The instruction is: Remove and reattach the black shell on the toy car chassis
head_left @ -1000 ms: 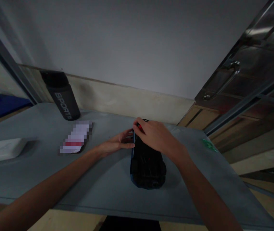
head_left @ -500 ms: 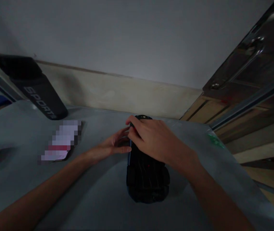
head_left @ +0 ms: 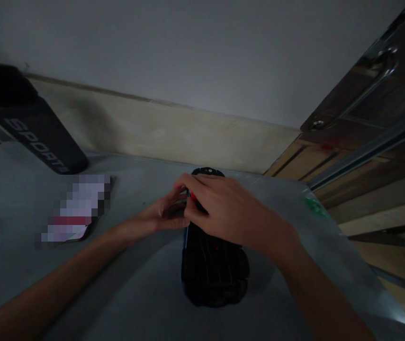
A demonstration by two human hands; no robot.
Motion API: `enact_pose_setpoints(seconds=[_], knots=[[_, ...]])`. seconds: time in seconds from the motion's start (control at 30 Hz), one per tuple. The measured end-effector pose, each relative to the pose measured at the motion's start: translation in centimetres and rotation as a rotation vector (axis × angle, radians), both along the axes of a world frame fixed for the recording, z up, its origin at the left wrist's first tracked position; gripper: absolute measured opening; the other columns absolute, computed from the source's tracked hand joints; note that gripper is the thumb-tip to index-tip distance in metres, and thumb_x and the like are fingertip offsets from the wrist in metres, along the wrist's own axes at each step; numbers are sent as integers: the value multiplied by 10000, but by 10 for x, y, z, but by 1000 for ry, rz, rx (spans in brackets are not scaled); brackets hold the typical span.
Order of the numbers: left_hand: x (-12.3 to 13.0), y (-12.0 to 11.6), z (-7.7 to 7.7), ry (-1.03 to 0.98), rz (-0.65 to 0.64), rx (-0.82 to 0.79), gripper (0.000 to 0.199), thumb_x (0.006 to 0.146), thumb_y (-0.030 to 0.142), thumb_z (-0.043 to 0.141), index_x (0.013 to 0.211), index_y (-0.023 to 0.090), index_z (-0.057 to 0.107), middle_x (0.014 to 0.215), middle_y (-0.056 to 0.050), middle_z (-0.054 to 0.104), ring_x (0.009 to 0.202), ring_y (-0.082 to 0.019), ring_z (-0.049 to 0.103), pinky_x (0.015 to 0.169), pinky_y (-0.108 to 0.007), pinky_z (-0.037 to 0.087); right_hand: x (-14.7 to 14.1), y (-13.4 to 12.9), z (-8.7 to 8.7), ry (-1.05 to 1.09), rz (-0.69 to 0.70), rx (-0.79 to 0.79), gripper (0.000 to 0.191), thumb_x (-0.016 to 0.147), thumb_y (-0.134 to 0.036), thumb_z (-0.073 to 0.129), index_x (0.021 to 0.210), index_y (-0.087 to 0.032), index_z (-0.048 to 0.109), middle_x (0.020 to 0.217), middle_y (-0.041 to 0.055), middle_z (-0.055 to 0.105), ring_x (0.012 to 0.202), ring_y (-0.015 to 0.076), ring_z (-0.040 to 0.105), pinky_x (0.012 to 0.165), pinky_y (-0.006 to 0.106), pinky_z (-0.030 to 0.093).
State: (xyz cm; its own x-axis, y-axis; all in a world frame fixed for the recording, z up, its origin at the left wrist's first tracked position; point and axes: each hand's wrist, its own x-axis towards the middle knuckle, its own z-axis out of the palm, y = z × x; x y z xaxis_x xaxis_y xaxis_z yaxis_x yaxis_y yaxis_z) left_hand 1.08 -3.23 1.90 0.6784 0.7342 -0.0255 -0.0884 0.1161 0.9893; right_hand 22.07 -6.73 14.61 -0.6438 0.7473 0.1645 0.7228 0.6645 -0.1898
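Note:
A black toy car (head_left: pixel 214 265) with a thin blue edge on its left side lies lengthwise on the grey table (head_left: pixel 134 293). My right hand (head_left: pixel 223 210) rests over its far half, fingers curled around a small red part by the left edge. My left hand (head_left: pixel 165 213) presses against the car's left side at the same spot, fingertips meeting those of the right. The far end of the car is partly hidden under my hands.
A dark bottle (head_left: pixel 28 128) marked SPORT stands at the back left. A blurred-out flat card or phone (head_left: pixel 76 208) lies left of my hands. A green scrap (head_left: pixel 314 206) lies near the table's right edge. A metal door (head_left: pixel 373 94) stands at the right.
The view has moved closer and lower, so the bottle and card slid left. My hands stay on the car's left front; the left fingers have curled in nearer the right fingertips.

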Motion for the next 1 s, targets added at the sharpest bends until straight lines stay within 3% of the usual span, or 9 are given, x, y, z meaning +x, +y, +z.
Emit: enact_pose_setpoints(seconds=[0.1,0.2,0.27,0.43,0.57,0.67,0.83,1.0], knots=[[1,0,0,-10,-10,25,672,930,356,874,1544,230,631,1369,-67,797,1492,-366,650,1234,-497,510,-1,1,0,-38,11,-21,190,1168,-212,537,1266,-198,699,970,41,795,823,192,676,721,339,324],[2,0,1,-11,-1,18,542,907,370,895,1401,243,714,1279,-71,822,1449,-359,681,1241,-505,510,-6,0,-1,-126,-103,8,240,1207,-289,496,1209,-196,718,866,45,779,715,193,642,665,366,257],[2,0,2,-15,13,10,578,874,356,925,1401,256,710,1283,-82,824,1436,-361,690,1238,-504,517,-7,-1,-1,-119,-140,38,254,1204,-296,481,1190,-190,712,872,52,782,717,198,644,666,373,264],[0,1,1,26,19,-3,698,880,329,901,1524,235,651,1357,-69,806,1476,-372,668,1179,-453,545,-3,-3,-4,-29,-7,28,178,1133,-195,544,1251,-181,678,1016,57,797,871,202,683,731,347,344],[1,0,3,22,25,17,712,888,358,900,1537,238,633,1421,-94,789,1503,-381,645,1224,-486,515,-3,-6,-2,-113,-101,32,212,1187,-249,505,1240,-198,703,883,37,777,733,187,640,662,361,267],[2,-1,5,8,19,33,776,884,356,906,1586,237,597,1440,-107,787,1536,-392,616,1242,-495,507,-4,-8,2,-127,-144,38,231,1184,-265,502,1203,-178,714,899,57,785,732,197,645,681,366,304],[-1,2,-2,18,0,42,770,919,356,866,1629,270,582,1415,-55,795,1512,-390,645,1203,-465,538,-1,-6,0,-31,13,37,183,1152,-162,526,1235,-176,688,1104,81,805,949,208,701,817,346,414],[-1,3,-3,16,-12,38,721,914,390,894,1569,276,614,1415,-100,801,1539,-382,616,1282,-540,478,-4,-6,-3,-98,-111,41,200,1186,-259,546,1253,-196,723,910,48,791,766,199,677,689,342,350]])
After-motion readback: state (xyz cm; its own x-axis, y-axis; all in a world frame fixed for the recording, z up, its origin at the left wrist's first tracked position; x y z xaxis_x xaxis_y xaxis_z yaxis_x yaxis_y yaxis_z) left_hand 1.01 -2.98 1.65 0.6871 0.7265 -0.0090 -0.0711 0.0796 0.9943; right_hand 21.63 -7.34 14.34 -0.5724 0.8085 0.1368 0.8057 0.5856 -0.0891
